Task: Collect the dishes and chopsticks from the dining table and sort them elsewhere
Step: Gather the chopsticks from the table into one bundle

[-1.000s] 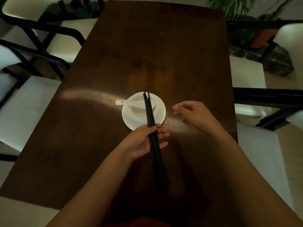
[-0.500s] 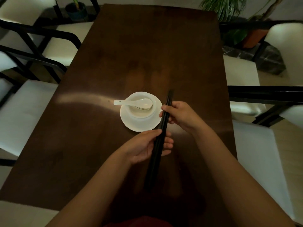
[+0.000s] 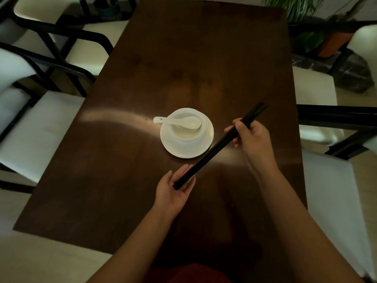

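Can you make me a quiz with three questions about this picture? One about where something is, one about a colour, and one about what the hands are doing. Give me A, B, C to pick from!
1. Where is the spoon?
A. In the bowl on the plate
B. On a chair
C. In the right hand

2. What colour are the chopsticks?
A. White
B. Black
C. Red

3. What is the right hand doing?
A. Lying flat on the table
B. Lifting the plate
C. Gripping the chopsticks

Answers:
1. A, its scoop lies in the bowl and its handle sticks out over the rim to the left.
2. B, they are dark against the pale plate.
3. C, its fingers close round the upper part, while the open left hand props the lower end.
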The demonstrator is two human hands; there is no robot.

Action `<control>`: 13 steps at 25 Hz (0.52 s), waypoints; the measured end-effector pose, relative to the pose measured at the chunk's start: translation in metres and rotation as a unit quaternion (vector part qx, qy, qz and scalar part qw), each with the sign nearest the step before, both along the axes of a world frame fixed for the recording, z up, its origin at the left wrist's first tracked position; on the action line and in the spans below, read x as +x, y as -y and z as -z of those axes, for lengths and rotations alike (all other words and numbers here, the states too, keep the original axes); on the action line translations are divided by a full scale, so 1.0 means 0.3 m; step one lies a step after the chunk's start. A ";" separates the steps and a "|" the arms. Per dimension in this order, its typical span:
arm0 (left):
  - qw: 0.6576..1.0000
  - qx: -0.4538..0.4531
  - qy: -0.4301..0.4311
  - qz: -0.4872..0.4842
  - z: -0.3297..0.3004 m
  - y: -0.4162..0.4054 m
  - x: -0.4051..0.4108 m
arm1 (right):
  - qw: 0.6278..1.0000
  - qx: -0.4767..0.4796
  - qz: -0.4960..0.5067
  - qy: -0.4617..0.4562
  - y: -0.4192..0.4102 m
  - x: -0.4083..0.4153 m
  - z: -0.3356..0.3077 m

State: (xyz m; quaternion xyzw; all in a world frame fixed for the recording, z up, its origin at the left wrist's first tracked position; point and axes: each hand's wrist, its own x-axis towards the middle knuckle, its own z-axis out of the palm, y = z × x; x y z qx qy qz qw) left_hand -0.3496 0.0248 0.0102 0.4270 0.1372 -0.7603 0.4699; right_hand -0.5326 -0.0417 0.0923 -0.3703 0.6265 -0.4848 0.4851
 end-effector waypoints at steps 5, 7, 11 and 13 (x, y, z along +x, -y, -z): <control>0.998 -0.004 0.038 -0.049 -0.012 0.028 0.022 | 0.999 -0.016 0.014 0.026 -0.046 0.028 0.018; 0.998 -0.014 0.040 -0.038 -0.011 0.007 0.014 | 0.999 -0.020 0.024 0.031 -0.054 0.040 0.035; 0.972 0.007 0.172 0.159 -0.018 -0.019 0.009 | 0.998 0.027 0.057 0.030 -0.041 0.043 0.086; 0.915 0.020 0.303 0.267 -0.023 -0.019 0.013 | 0.995 0.067 0.054 0.042 -0.021 0.025 0.120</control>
